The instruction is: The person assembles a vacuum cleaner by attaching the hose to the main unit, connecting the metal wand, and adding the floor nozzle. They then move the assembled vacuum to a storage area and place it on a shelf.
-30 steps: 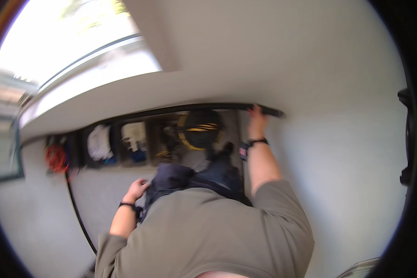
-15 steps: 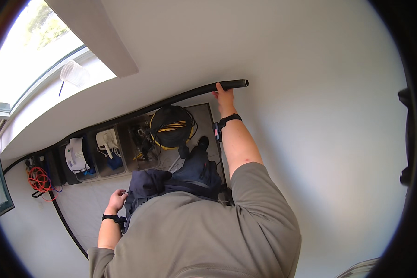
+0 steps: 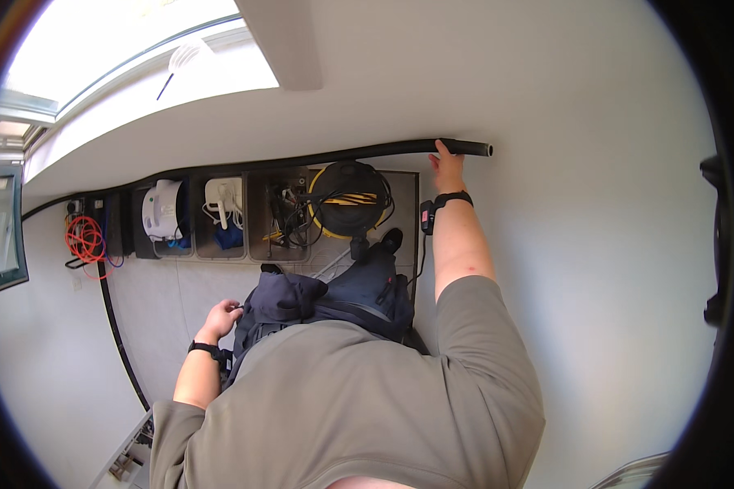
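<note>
Along the wall runs a long black foam-like tube (image 3: 359,152), its hollow open end at the right. My right hand (image 3: 447,169) grips it a little short of that end, thumb over the top and the other fingers partly hidden. At my left hip, beside the dark trousers (image 3: 342,301), hangs my left hand (image 3: 220,319). Its fingers are curled together, and a small dark tip shows at them; what it is cannot be made out. Both wrists wear black bands.
Below the tube stand grey bins (image 3: 220,251) with a white appliance (image 3: 163,210), a white corded device (image 3: 223,196) and cables. Beside them is a yellow-rimmed black cable reel (image 3: 349,200). Red coiled hose (image 3: 84,239) hangs at the left. An open window (image 3: 0,232) juts in; a clear cup (image 3: 186,59) sits on the sill.
The whole view has turned, shifting the window, bins and tube rightward in the picture. My right hand still grips the tube near its end; my left stays low at my side.
</note>
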Available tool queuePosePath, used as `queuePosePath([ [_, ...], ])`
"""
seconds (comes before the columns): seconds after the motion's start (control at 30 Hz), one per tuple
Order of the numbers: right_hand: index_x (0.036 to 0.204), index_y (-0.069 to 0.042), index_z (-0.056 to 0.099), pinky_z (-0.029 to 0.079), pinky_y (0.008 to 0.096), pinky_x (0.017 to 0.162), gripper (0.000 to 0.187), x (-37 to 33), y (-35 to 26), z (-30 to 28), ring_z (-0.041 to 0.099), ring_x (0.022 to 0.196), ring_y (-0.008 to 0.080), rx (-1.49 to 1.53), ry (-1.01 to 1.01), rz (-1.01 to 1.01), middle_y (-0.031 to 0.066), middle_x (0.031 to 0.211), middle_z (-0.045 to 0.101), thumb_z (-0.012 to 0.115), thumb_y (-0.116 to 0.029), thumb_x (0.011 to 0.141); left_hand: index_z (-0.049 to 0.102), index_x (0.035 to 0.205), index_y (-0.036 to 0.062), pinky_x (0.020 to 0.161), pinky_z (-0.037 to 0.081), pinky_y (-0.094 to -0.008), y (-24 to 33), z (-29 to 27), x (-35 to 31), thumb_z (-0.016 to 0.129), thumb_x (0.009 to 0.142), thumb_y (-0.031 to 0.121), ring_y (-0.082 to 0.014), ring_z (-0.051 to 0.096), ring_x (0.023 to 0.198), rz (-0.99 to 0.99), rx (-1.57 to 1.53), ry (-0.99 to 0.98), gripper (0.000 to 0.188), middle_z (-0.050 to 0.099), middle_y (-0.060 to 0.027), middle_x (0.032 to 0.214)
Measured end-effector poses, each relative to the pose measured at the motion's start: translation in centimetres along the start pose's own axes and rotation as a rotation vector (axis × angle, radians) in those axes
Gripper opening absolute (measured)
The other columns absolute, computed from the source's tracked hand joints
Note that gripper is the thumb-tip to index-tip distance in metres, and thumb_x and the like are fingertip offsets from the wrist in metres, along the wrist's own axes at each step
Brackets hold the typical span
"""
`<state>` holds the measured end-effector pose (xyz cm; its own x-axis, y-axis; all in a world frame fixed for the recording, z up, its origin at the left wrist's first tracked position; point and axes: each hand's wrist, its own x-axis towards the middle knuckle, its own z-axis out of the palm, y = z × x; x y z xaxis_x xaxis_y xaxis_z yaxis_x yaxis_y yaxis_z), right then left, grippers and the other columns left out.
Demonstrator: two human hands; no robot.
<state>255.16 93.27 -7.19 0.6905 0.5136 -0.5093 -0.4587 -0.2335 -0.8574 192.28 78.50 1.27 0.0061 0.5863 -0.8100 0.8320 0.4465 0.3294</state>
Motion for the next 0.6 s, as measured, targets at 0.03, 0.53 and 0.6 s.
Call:
queuePosePath([
  [0.03, 0.139, -0.014, 0.024, 0.047, 0.0251, 0.056, 0.082, -0.2, 0.1, -0.3, 0.062, 0.071, 0.0190, -0.019, -0.014, 0.020, 0.0077, 0.109, 0.055, 0.075, -0.019, 0.075, 0.060, 0.112, 0.0013, 0.080, 0.049, -0.0322, -0.1, 0.1, 0.0, 0.064, 0.082, 0.020, -0.0228, 0.064, 0.091, 0.004, 0.032, 0.001, 0.036, 0.067, -0.0150, 0.100],
  [0.53, 0.133, -0.008, 0.032, 0.049, 0.0275, 0.055, 0.064, 1.3, 0.9, -2.3, 0.059, 0.070, 0.0193, -0.109, 0.117, 0.025, 0.0107, 0.103, 0.052, 0.068, -0.023, 0.082, 0.059, 0.112, 0.0016, 0.079, 0.050, -0.0327, -0.9, 1.0, -0.3, 0.063, 0.082, 0.019, -0.0231, 0.063, 0.089, 0.008, -0.071, 0.013, 0.035, 0.066, -0.0148, 0.098],
  [0.6, 0.125, -0.008, 0.039, 0.047, 0.0268, 0.051, 0.050, 1.6, 0.8, -2.1, 0.060, 0.064, 0.0184, -0.115, 0.118, -0.009, 0.0085, 0.094, 0.054, 0.063, -0.027, 0.086, 0.059, 0.112, 0.0018, 0.080, 0.049, -0.0328, -0.7, 1.0, -0.6, 0.064, 0.081, 0.019, -0.0233, 0.063, 0.090, -0.001, -0.063, 0.012, 0.036, 0.066, -0.0148, 0.098],
])
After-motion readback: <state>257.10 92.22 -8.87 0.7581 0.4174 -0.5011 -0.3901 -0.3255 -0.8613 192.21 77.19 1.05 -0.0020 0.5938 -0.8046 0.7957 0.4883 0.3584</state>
